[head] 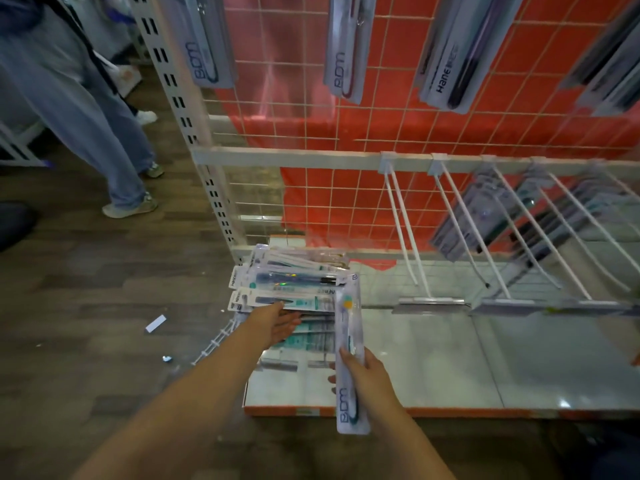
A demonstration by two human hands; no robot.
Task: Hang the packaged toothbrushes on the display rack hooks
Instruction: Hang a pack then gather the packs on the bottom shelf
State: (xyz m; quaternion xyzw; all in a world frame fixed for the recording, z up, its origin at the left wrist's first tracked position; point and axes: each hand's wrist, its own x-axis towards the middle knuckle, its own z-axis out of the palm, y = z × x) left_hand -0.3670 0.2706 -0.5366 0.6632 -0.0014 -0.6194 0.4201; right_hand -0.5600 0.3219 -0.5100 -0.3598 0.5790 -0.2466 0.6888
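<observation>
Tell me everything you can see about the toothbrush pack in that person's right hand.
The toothbrush pack is a long, narrow blister pack, clear plastic over a pale backing card, with "BDM" printed near its lower end. Inside lies one toothbrush, its head with yellow and teal bristles at the far end. The right hand grips it around the middle, fingers curled round it, holding it lengthwise, pointing away from the person. Its far end overlaps the pile of packs on the shelf.
</observation>
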